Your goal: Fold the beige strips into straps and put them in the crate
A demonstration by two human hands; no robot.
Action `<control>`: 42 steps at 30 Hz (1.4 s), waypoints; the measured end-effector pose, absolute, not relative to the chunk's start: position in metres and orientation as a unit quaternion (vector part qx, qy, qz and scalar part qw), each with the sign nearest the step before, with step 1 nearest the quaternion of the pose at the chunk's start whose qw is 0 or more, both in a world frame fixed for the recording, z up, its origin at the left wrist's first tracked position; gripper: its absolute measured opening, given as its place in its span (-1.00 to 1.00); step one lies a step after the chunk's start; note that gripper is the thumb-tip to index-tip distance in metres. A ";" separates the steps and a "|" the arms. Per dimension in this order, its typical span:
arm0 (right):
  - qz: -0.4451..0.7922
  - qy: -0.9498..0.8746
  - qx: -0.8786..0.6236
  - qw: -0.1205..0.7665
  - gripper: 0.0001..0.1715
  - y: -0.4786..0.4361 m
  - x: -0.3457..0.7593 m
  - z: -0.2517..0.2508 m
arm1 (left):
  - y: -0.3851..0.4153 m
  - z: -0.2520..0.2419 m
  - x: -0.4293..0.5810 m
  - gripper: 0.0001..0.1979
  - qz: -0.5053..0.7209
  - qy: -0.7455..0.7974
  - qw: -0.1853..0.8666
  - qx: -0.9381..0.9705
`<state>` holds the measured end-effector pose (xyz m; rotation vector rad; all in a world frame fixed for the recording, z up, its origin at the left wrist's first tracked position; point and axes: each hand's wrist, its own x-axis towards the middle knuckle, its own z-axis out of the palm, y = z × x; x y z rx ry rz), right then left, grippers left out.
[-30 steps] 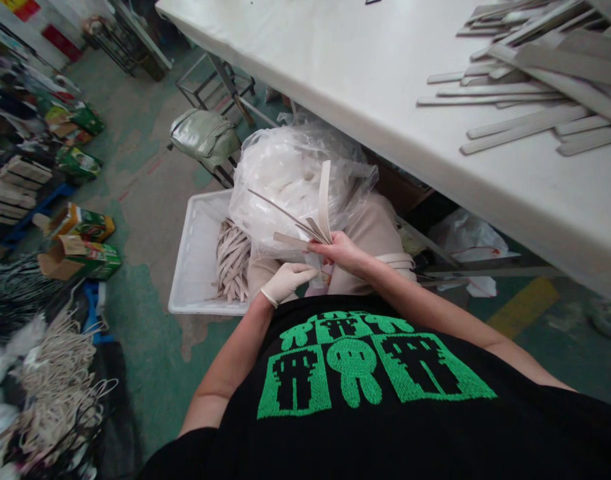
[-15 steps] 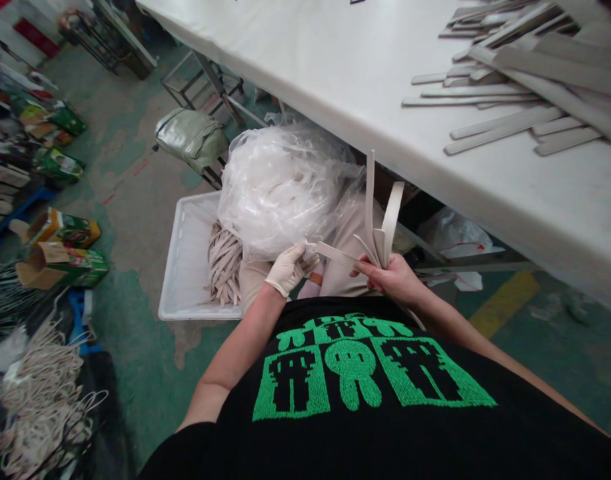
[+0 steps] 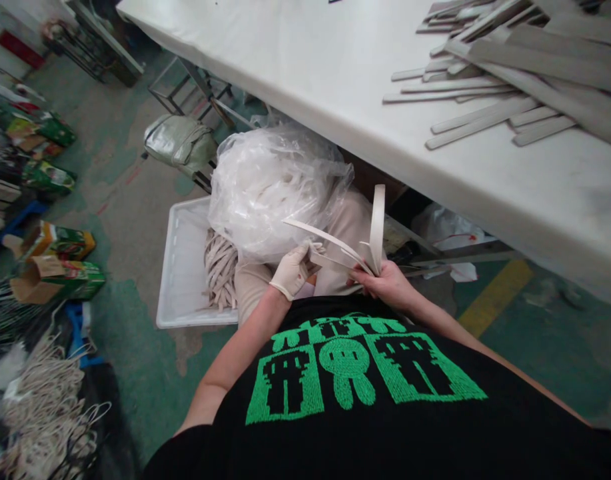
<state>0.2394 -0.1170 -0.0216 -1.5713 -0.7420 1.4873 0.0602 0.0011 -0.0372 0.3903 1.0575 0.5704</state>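
Note:
My left hand (image 3: pixel 294 268), in a white glove, is closed on the left end of a flat pale strip (image 3: pixel 334 259) over my lap. Bare, my right hand (image 3: pixel 382 283) grips the strip's other end together with several more pale strips. One of these strips (image 3: pixel 378 217) stands up in a bend, and another reaches left in front of the plastic bag. Just beyond my hands, a clear plastic bag (image 3: pixel 270 190) full of whitish material rests on my lap. A white bin (image 3: pixel 178 267) at my left holds a heap of beige strips (image 3: pixel 220 267).
A long white-covered table (image 3: pixel 310 53) crosses the upper right, with a pile of flat grey-beige strips (image 3: pixel 485 87) on it. A wrapped stool (image 3: pixel 180 143) stands behind the bin. Cartons (image 3: pixel 60 277) and tangled cords (image 3: pixel 45 407) lie on the left.
The view has shifted slightly right. One upright strip in my right hand has swung down to the left. My left hand has moved a little closer to my right.

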 end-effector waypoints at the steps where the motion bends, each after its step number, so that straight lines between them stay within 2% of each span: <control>1: 0.588 -0.289 -0.622 0.429 -0.45 -0.117 0.240 -0.020 | -0.001 -0.037 0.061 -0.79 0.264 0.503 0.802 0.185; 5: 0.581 -0.261 -0.615 0.465 -0.46 -0.111 0.245 -0.018 | -0.011 -0.038 0.063 -0.65 0.234 0.486 0.805 0.248; 10: 0.645 -0.301 -0.553 0.433 -0.47 -0.077 0.243 -0.021 | -0.021 -0.038 0.063 -0.42 0.200 0.449 0.782 0.385; 16: 0.630 -0.347 -0.551 0.422 -0.64 -0.041 0.232 -0.025 | -0.023 -0.039 0.054 -0.52 0.160 0.470 0.725 0.478; 21: 0.640 -0.318 -0.556 0.424 -0.68 -0.037 0.234 -0.028 | -0.028 -0.042 0.048 -0.62 0.116 0.455 0.716 0.516; 24: 0.673 -0.294 -0.534 0.420 -0.68 -0.039 0.237 -0.028 | -0.031 -0.038 0.046 -0.67 0.045 0.437 0.635 0.636; 27: 0.689 -0.297 -0.536 0.387 -0.69 -0.037 0.236 -0.028 | -0.033 -0.030 0.045 -0.62 -0.007 0.421 0.497 0.758; 31: 0.680 -0.346 -0.543 0.349 -0.76 -0.029 0.226 -0.029 | -0.037 -0.020 0.048 -0.62 -0.062 0.420 0.372 0.825; 37: 0.641 -0.435 -0.567 0.282 -0.88 -0.023 0.209 -0.039 | -0.043 -0.015 0.055 -0.60 -0.132 0.404 0.266 0.865; 42: 0.573 -0.532 -0.574 0.242 -0.95 -0.024 0.204 -0.040 | -0.048 -0.012 0.062 -0.67 -0.132 0.392 0.241 0.878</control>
